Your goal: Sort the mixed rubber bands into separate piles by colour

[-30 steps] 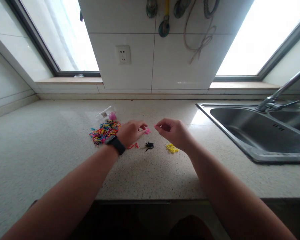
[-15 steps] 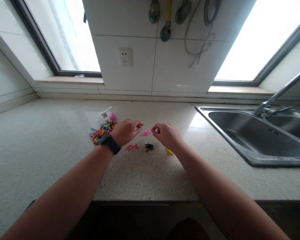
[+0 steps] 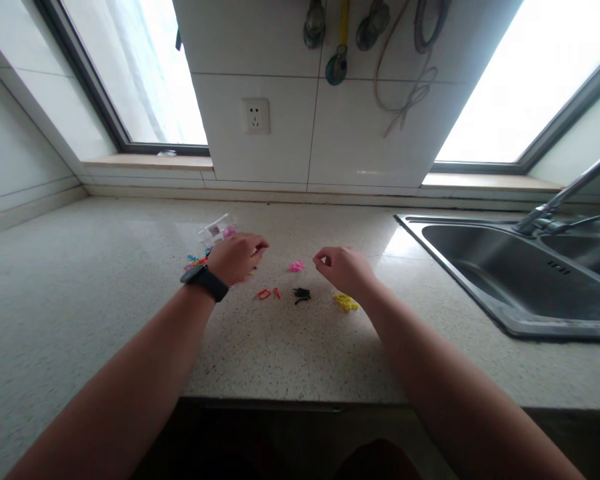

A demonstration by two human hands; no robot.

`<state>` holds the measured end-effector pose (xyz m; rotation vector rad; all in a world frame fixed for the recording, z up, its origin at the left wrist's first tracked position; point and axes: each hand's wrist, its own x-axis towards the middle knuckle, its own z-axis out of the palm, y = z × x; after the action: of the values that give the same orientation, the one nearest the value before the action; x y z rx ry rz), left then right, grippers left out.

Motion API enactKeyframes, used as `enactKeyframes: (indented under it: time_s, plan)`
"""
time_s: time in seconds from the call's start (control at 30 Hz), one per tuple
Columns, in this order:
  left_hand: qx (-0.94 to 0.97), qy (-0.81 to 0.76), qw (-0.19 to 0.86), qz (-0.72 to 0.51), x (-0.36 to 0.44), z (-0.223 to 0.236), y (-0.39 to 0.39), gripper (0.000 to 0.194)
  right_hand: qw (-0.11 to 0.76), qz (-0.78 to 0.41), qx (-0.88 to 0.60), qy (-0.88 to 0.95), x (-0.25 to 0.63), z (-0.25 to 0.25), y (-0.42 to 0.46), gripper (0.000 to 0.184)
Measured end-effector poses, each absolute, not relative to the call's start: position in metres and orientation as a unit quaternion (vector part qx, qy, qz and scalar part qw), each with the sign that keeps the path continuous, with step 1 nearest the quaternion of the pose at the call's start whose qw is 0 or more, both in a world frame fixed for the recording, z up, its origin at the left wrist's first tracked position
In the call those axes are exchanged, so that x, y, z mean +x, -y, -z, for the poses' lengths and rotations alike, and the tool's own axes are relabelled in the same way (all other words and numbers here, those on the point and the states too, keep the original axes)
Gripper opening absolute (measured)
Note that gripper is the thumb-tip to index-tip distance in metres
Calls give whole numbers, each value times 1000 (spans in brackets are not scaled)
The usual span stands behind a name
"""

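Note:
My left hand (image 3: 239, 257), with a dark watch (image 3: 206, 280) at the wrist, hovers over the multicoloured pile of what look like small elastic bands (image 3: 194, 261) and hides most of it. Its thumb and fingers are drawn together; whatever may be between them does not show. My right hand (image 3: 345, 267) is held in a pinch just right of a little pink heap of bands (image 3: 297, 266), apart from it. Closer to me lie a few red bands (image 3: 264, 294), a black bunch (image 3: 302, 293) and a yellow bunch (image 3: 346, 302), the last beside my right wrist.
A clear plastic bag (image 3: 216, 229) with something pink lies behind the pile. The steel sink (image 3: 505, 267) with its faucet (image 3: 545, 217) is set into the counter (image 3: 260, 353) at the right. A tiled wall with a socket (image 3: 255, 116) stands behind.
My left hand has moved left from the pink heap to above the multicoloured pile. My right hand came toward the pink heap, then drew slightly back right. The view has shifted a little.

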<state>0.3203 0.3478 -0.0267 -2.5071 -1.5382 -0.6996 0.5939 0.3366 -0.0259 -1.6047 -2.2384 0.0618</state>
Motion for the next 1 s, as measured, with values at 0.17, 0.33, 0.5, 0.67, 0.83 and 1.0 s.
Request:
enactKeyframes:
  time_s: [0.17,0.33,0.5,0.67,0.83,1.0]
  plan:
    - [-789,545,79,274,297,18,-344,23,255,-55,-581,771,613,27,-339,27]
    - [-797,514,92,303,280,2,-336,26,285,-64,-565,772,618,30,-340,28]
    - [-819,494,77,280,280,4,-337,24,288,-69,-562,772,619,28,-338,27]
    - [-846,493,47,196,291,22,-347,28,283,-64,-557,778,620,25,-337,27]
    - [-842,513,42,162,292,34,-357,29,277,-69,-555,781,619,25,-336,25]
    - [-850,506,39,141,285,36,-362,24,266,-70,-548,790,618,25,-334,23]
